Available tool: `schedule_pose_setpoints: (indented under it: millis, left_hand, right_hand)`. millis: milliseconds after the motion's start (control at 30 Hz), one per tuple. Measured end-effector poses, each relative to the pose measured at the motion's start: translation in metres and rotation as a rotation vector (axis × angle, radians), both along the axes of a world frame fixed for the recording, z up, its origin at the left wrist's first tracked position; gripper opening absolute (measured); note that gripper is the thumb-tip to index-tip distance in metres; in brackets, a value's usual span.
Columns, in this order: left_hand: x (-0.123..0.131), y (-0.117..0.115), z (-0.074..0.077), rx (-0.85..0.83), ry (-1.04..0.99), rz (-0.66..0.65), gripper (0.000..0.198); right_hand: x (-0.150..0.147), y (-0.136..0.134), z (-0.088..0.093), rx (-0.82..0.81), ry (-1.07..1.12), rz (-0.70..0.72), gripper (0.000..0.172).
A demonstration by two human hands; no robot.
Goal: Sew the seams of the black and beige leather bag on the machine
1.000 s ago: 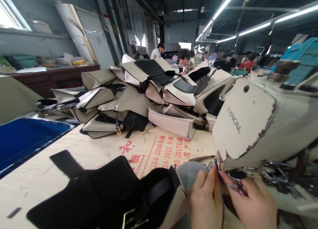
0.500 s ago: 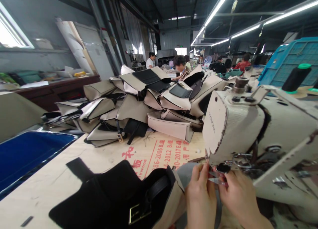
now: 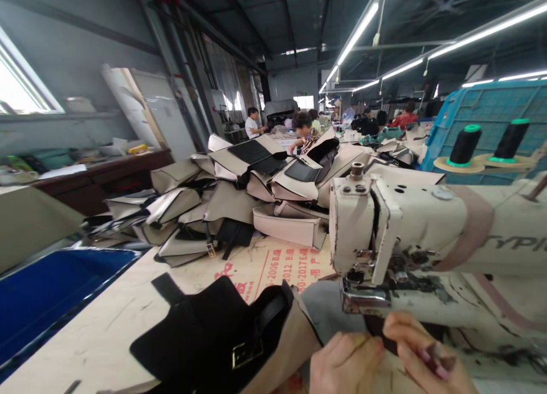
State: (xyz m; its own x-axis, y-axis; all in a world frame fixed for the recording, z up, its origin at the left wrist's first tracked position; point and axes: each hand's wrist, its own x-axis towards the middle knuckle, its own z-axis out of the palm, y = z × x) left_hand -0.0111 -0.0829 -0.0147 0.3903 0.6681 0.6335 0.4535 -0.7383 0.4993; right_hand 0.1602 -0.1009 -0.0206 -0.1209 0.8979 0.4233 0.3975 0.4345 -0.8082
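Note:
Low in the picture lies a black-and-beige handbag [image 3: 200, 325], its black flap spread to the left and a gold buckle [image 3: 247, 354] on its dark side. My left hand [image 3: 347, 362] is closed at the bag's right end, beside the grey panel [image 3: 331, 305]; what its fingertips pinch is hidden. Just right of it, my right hand [image 3: 427, 354] curls around small thread snips [image 3: 444, 364], of which only a pinkish part shows in the palm. Both hands are below the head of the white sewing machine [image 3: 359, 228].
Beige and black bags [image 3: 231, 194] are heaped behind the plywood table [image 3: 106, 320]. A blue bin [image 3: 60, 303] stands left. Black thread cones [image 3: 465, 146] and a blue crate [image 3: 478, 109] are at the right. Several people sit or stand farther back.
My view has turned, showing more of the machine. Both hands have moved down from the needle area, and the right has drawn away from the left; the snips' blades no longer show.

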Motion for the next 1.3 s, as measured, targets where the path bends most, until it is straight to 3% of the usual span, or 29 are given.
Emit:
schedule_pose_setpoints:
  millis: [67,167,267,367,433,500,600,700,800,1000,1067,1167,1233,1300]
  left_hand:
    - [-0.001,-0.005,0.008,-0.109,-0.061,-0.026,0.019]
    - [-0.001,-0.005,0.020,-0.280,-0.177,0.073,0.015]
    - [0.001,0.003,0.036,-0.418,-0.308,0.229,0.014]
    - [0.005,0.013,0.055,-0.528,-0.485,0.301,0.019]
    - [0.011,0.019,0.067,-0.576,-0.649,0.260,0.021]
    - [0.019,0.023,0.078,-0.632,-0.775,0.129,0.023]
    - [0.028,0.025,0.085,-0.701,-0.811,-0.050,0.025]
    - [0.027,0.025,0.086,-0.681,-0.657,-0.012,0.017]
    - [0.013,0.027,0.091,-0.508,-0.319,0.072,0.017]
    - [-0.021,0.034,0.117,-0.042,0.733,-0.188,0.024]
    - [-0.027,0.034,0.120,0.051,0.887,-0.207,0.023]
    - [-0.034,0.026,0.112,0.101,0.674,-0.096,0.026]
    - [-0.037,0.015,0.094,0.053,0.336,0.089,0.030]
    - [-0.034,0.002,0.069,-0.124,0.009,0.244,0.027]
  right_hand:
    - [-0.004,0.007,0.005,0.045,-0.052,0.075,0.025]
    - [-0.014,0.021,0.010,0.028,-0.018,0.163,0.023]
    - [-0.021,0.032,0.012,-0.066,0.098,0.070,0.026]
    - [-0.027,0.035,0.007,-0.125,0.196,-0.001,0.030]
    - [-0.035,0.034,0.000,-0.138,0.279,-0.040,0.032]
    - [-0.045,0.031,-0.008,-0.148,0.362,-0.074,0.035]
    - [-0.051,0.032,-0.019,-0.180,0.433,-0.098,0.038]
    - [-0.042,0.038,-0.025,-0.236,0.428,-0.140,0.037]
    - [-0.033,0.046,-0.023,-0.272,0.415,-0.189,0.038]
    - [-0.046,0.056,-0.010,-0.239,0.408,-0.199,0.038]
    - [-0.050,0.058,-0.010,-0.254,0.420,-0.211,0.037]
    - [-0.046,0.056,-0.009,-0.264,0.428,-0.248,0.036]
    - [-0.040,0.050,-0.007,-0.247,0.397,-0.276,0.034]
    - [-0.033,0.043,-0.006,-0.210,0.337,-0.280,0.032]
